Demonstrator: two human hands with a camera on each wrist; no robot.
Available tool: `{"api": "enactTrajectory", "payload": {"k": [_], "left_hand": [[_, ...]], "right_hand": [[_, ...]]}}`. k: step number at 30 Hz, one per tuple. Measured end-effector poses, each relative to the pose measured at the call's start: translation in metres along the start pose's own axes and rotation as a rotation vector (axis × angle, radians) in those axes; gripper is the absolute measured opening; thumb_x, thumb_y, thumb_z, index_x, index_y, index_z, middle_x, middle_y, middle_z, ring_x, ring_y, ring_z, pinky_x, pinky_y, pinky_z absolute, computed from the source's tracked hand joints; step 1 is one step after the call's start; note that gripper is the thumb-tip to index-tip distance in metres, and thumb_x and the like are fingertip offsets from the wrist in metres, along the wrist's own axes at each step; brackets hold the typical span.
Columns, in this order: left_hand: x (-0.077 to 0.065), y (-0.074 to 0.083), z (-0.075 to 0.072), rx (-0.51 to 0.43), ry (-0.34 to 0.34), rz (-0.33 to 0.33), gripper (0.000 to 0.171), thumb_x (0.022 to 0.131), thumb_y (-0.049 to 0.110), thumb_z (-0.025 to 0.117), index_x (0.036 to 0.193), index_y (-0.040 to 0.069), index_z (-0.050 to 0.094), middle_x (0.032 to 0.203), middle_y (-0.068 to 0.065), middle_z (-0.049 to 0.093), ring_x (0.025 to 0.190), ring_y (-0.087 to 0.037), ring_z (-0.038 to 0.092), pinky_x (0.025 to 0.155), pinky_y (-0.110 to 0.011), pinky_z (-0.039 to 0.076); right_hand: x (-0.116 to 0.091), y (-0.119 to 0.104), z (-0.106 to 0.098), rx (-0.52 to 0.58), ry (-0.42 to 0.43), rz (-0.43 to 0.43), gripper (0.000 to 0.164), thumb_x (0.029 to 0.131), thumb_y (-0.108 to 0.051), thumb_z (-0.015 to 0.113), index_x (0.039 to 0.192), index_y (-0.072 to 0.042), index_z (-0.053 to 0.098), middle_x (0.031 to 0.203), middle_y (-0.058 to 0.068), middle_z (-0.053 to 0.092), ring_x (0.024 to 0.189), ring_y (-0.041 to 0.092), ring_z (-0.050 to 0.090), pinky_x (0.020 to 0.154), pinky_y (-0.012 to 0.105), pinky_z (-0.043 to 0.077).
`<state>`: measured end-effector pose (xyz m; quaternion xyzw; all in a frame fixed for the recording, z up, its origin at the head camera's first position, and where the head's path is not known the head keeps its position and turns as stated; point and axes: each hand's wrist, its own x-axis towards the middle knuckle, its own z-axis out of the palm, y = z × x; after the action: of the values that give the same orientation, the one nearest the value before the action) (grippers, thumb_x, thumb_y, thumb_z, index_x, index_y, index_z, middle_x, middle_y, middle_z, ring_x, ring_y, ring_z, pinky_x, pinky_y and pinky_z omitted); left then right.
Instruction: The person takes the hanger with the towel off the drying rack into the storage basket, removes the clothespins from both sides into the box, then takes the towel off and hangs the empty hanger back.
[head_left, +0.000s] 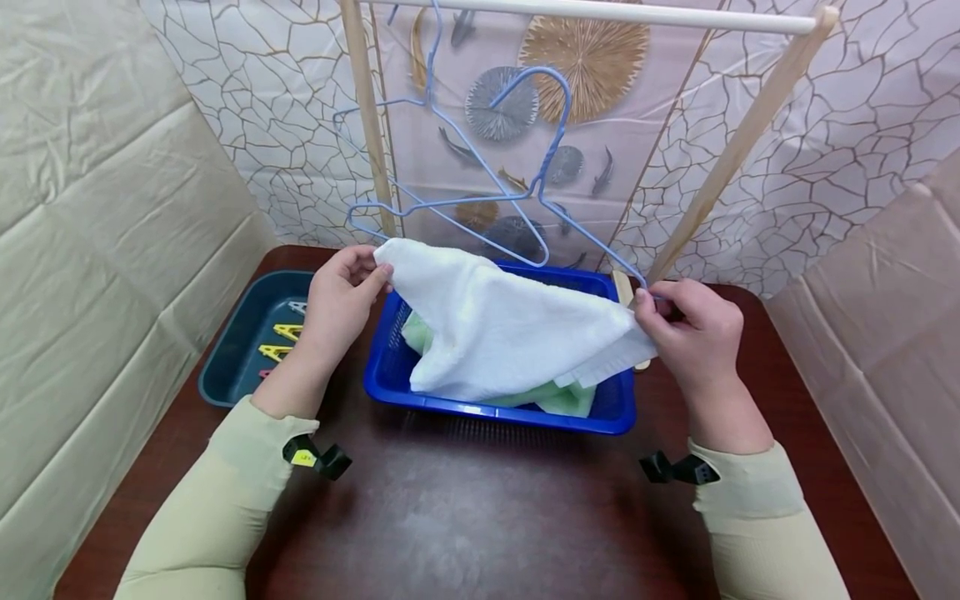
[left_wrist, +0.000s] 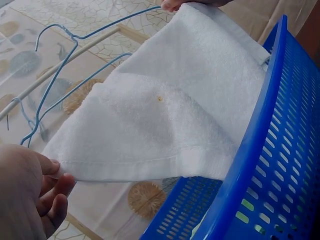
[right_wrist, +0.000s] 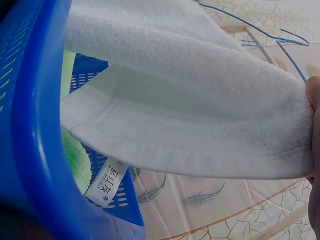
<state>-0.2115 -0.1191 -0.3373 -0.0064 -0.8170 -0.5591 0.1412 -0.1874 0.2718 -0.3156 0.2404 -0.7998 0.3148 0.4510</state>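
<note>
A white towel (head_left: 517, 325) is stretched between both hands over a blue basket (head_left: 382, 387). My left hand (head_left: 341, 287) pinches its left corner between thumb and fingers. At the other side my right hand (head_left: 693, 329) pinches the towel's right end together with the right end of a blue wire hanger (head_left: 555, 150). The hanger stands behind the towel, its hook up and free of the rod. A small brownish spot shows on the towel (left_wrist: 150, 115) in the left wrist view. Green cloth (head_left: 570, 400) lies in the basket under the towel.
Another blue hanger (head_left: 480, 154) hangs behind, near the left post of a wooden rack (head_left: 712, 192) with a white rod (head_left: 622, 12). On the left, a dark green tray (head_left: 225, 350) holds several clothes pegs (head_left: 273, 352). A printed white label (right_wrist: 107, 182) shows by the basket's inside.
</note>
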Motion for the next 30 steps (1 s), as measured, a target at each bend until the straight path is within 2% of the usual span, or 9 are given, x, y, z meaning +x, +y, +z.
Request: {"api": "enactTrajectory", "payload": {"k": [7, 17, 23, 30], "left_hand": [[-0.002, -0.004, 0.001, 0.03, -0.006, 0.005, 0.032, 0.085, 0.042, 0.062, 0.109, 0.02, 0.061, 0.089, 0.001, 0.063, 0.084, -0.025, 0.063, 0.073, -0.027, 0.054], [-0.005, -0.007, 0.004, 0.073, -0.021, -0.011, 0.029, 0.085, 0.042, 0.062, 0.104, 0.02, 0.062, 0.086, 0.001, 0.065, 0.078, -0.014, 0.061, 0.071, -0.028, 0.053], [-0.007, -0.011, 0.004, 0.092, -0.033, -0.017, 0.03, 0.085, 0.043, 0.062, 0.104, 0.021, 0.062, 0.087, 0.002, 0.065, 0.081, -0.015, 0.061, 0.075, -0.03, 0.053], [-0.008, -0.013, 0.004, 0.107, -0.036, -0.041, 0.029, 0.084, 0.045, 0.062, 0.102, 0.022, 0.062, 0.088, 0.003, 0.065, 0.083, -0.016, 0.061, 0.073, -0.031, 0.053]], "right_hand": [[-0.001, 0.001, 0.0, 0.009, 0.005, 0.008, 0.02, 0.078, -0.019, 0.063, 0.074, -0.001, 0.069, 0.061, 0.011, 0.056, 0.057, 0.011, 0.041, 0.058, 0.011, 0.034], [-0.003, 0.003, -0.001, -0.005, 0.006, 0.016, 0.019, 0.078, -0.019, 0.063, 0.074, -0.001, 0.07, 0.062, 0.011, 0.057, 0.056, 0.012, 0.042, 0.057, 0.012, 0.034], [-0.003, 0.001, 0.0, -0.008, 0.017, 0.014, 0.019, 0.078, -0.018, 0.063, 0.074, -0.001, 0.07, 0.062, 0.01, 0.058, 0.055, 0.014, 0.042, 0.055, 0.013, 0.034], [-0.002, 0.0, 0.0, -0.019, 0.027, 0.008, 0.018, 0.078, -0.017, 0.064, 0.074, -0.001, 0.069, 0.061, 0.009, 0.057, 0.054, 0.014, 0.043, 0.055, 0.013, 0.034]]}}
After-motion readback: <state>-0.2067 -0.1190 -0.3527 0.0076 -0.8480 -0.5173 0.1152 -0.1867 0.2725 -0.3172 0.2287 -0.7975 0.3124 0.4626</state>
